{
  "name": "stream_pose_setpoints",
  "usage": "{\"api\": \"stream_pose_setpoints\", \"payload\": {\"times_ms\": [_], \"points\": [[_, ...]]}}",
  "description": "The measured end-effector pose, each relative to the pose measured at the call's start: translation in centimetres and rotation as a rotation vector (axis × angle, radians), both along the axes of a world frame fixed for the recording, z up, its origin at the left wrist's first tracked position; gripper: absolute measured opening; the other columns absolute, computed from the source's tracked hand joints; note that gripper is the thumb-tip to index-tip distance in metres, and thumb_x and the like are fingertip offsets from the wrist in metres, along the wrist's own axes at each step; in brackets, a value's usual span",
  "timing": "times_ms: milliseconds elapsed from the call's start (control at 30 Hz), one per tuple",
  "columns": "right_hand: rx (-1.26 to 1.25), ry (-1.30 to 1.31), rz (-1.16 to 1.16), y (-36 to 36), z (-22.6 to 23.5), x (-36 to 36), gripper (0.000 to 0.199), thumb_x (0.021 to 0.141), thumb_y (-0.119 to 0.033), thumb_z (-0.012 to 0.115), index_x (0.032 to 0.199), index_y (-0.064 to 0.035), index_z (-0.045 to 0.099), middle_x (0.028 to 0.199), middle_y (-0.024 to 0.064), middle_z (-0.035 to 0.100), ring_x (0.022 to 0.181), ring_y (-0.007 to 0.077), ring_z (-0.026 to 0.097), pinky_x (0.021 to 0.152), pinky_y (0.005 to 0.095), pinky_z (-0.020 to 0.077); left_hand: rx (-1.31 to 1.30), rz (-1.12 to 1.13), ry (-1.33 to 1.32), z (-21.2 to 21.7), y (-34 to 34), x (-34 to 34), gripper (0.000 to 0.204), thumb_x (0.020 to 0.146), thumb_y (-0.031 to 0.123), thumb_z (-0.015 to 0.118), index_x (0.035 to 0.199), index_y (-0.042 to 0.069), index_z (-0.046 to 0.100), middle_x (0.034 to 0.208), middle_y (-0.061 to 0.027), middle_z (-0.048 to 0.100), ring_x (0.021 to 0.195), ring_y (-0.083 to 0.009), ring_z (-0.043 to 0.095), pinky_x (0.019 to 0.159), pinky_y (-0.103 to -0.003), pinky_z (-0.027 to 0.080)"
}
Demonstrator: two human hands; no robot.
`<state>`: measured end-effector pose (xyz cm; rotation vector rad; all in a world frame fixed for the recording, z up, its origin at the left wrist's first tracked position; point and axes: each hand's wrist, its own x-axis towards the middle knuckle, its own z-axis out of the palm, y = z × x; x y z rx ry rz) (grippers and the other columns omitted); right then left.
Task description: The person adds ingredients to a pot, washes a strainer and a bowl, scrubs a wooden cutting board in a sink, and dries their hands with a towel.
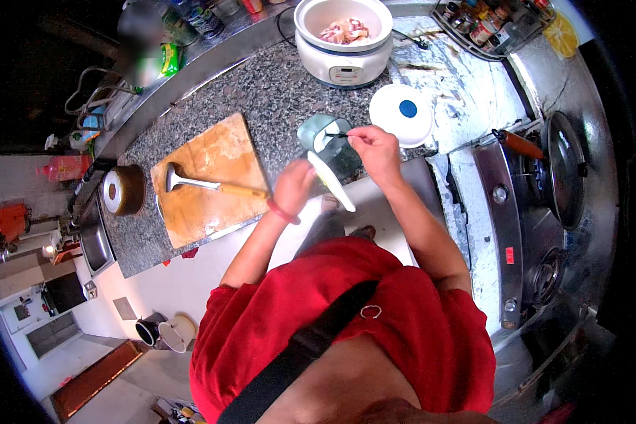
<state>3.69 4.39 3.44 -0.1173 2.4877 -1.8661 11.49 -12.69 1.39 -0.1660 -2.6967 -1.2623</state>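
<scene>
My left hand [294,186], a little blurred and wearing a red bangle, grips a flat white lid [331,182] tilted on edge. Just beyond it, on the granite counter, stands a grey-green see-through jar [312,129] with something white inside. My right hand [378,150] pinches a thin dark handle [338,135] that reaches over the jar's mouth; its far end is hard to make out. Behind the jar is a white electric cooker [343,59], uncovered, with pieces of raw meat [344,30] in it. A white round lid with a blue knob [401,117] lies right of the jar.
On the left, a wooden cutting board [215,162] bears a ladle [191,181] with a wooden handle. Beside it sits a round brown pot [124,190]. To the right is a gas stove [503,212] with a lidded pan [567,169]. A rack of seasoning bottles [493,27] stands far right.
</scene>
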Motion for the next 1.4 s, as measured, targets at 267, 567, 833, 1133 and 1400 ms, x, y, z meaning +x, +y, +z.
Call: {"api": "stream_pose_setpoints", "payload": {"times_ms": [267, 567, 833, 1133, 1400], "points": [[-0.343, -0.255, -0.035, -0.1, -0.7, 0.3, 0.013, 0.068, 0.000, 0.060, 0.081, 0.0024, 0.061, 0.070, 0.0029, 0.058, 0.061, 0.0062, 0.051, 0.055, 0.0161, 0.0404, 0.052, 0.014, -0.060, -0.4, -0.8, -0.4, 0.013, 0.077, 0.013, 0.046, 0.083, 0.002, 0.052, 0.077, -0.0175, 0.051, 0.073, -0.0342, 0.049, 0.064, -0.039, 0.039], [-0.515, -0.309, -0.036, 0.5, 0.4, -0.4, 0.014, 0.069, -0.001, 0.059, 0.082, 0.0024, 0.060, 0.071, 0.0038, 0.058, 0.062, 0.0078, 0.052, 0.057, 0.0184, 0.0416, 0.390, 0.139, -0.305, -1.1, -2.0, -1.3, 0.020, 0.081, 0.015, 0.042, 0.090, 0.002, 0.053, 0.069, -0.0132, 0.055, 0.065, -0.0234, 0.054, 0.059, -0.032, 0.041], [-0.557, -0.239, -0.013, 0.4, 2.5, -3.7, 0.014, 0.070, 0.000, 0.058, 0.083, 0.0043, 0.058, 0.072, 0.0064, 0.058, 0.063, 0.0105, 0.052, 0.060, 0.0205, 0.0424, 0.585, 0.186, -0.348, 0.9, -1.6, -3.9, 0.020, 0.082, 0.018, 0.042, 0.083, 0.002, 0.053, 0.060, -0.0022, 0.049, 0.056, -0.0105, 0.046, 0.051, -0.026, 0.038], [-0.611, -0.022, -0.165, 0.6, 5.9, -13.9, 0.013, 0.070, 0.002, 0.057, 0.082, 0.0052, 0.056, 0.069, 0.0055, 0.056, 0.060, 0.0104, 0.050, 0.058, 0.0207, 0.0403, 0.622, 0.148, -0.304, 0.3, -2.9, -5.5, 0.020, 0.083, 0.017, 0.041, 0.088, 0.000, 0.053, 0.072, -0.0015, 0.052, 0.065, -0.0078, 0.046, 0.055, -0.024, 0.040], [-0.399, 0.002, -0.280, -0.2, 5.7, -19.8, 0.016, 0.068, -0.001, 0.059, 0.082, 0.0040, 0.057, 0.068, 0.0050, 0.056, 0.060, 0.0103, 0.050, 0.058, 0.0198, 0.0380, 0.720, 0.172, -0.389, -0.3, -4.0, -5.3, 0.018, 0.084, 0.015, 0.042, 0.088, 0.001, 0.052, 0.068, 0.0002, 0.051, 0.059, -0.0061, 0.045, 0.051, -0.021, 0.039]]}}
